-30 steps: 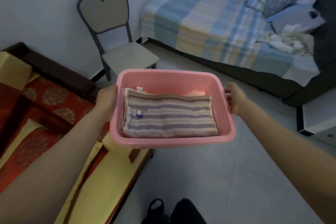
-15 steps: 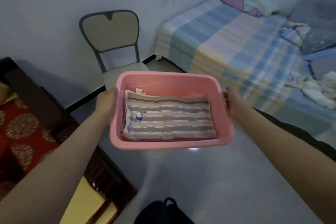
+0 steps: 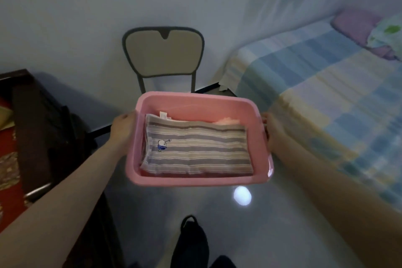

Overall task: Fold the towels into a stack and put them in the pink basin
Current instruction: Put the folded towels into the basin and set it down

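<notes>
1. Two hands hold the pink basin (image 3: 195, 180) up in the middle of the frame. The left hand (image 3: 123, 126) grips its left rim.
2. Folded towels lie stacked inside, with the striped towel (image 3: 195, 150) on top. The job looks almost done.
3. The right hand (image 3: 270, 128) grips the right rim.
4. A dark bench (image 3: 28, 126) is at the left edge, a chair (image 3: 163, 54) at upper middle, a bed (image 3: 326, 93) at right, and shiny floor (image 3: 282, 235) below.

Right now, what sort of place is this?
Probably a home bedroom: a bed with a checked sheet on the right, a chair against the wall ahead, and a folded towel in the pink basin.
</notes>
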The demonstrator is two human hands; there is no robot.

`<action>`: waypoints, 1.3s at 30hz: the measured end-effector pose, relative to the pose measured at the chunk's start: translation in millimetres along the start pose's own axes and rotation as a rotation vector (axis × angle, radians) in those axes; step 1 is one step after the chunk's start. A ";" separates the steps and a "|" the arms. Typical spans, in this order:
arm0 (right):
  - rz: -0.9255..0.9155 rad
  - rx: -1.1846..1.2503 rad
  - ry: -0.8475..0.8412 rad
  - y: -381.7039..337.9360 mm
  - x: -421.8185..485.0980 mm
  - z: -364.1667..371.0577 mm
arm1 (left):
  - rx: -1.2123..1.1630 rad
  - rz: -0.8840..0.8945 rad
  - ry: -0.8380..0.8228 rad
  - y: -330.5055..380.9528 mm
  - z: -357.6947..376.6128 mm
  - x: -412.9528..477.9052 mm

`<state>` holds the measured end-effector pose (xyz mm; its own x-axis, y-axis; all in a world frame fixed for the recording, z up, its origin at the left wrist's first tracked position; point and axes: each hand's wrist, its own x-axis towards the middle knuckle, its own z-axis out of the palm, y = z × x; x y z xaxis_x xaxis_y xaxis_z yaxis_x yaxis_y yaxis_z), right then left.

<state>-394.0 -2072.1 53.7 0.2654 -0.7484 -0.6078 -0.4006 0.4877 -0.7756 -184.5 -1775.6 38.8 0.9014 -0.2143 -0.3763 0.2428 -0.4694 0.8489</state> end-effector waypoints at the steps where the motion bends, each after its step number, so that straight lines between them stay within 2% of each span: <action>1: -0.005 -0.024 -0.003 -6.4 16.3 10.3 | 0.017 0.009 0.021 0.9 4.0 12.9; 5: -0.047 -0.155 -0.034 -29.1 73.4 52.4 | 0.023 0.002 0.115 0.5 19.9 65.2; 9: -0.080 -0.292 -0.074 -39.0 129.2 96.6 | 0.177 -0.049 0.179 -10.4 36.7 114.1; 16: -0.121 -0.494 -0.206 -42.8 243.3 194.2 | 0.286 -0.237 0.269 -46.1 66.9 217.1; 25: -0.137 -0.769 -0.229 -10.2 326.7 261.3 | 0.317 -0.364 0.230 -92.5 93.0 300.9; 30: -0.136 -0.806 -0.202 -15.0 360.3 288.9 | 0.371 -0.365 0.203 -97.9 97.7 344.9; 39: -0.172 -0.860 -0.212 -18.1 368.7 300.4 | 0.345 -0.357 0.144 -102.1 95.8 359.2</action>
<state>-25.5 -2221.8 -207.5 0.5041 -0.6397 -0.5802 -0.8355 -0.1913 -0.5151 80.1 -1886.7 -218.6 0.8299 0.1195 -0.5449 0.4338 -0.7524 0.4957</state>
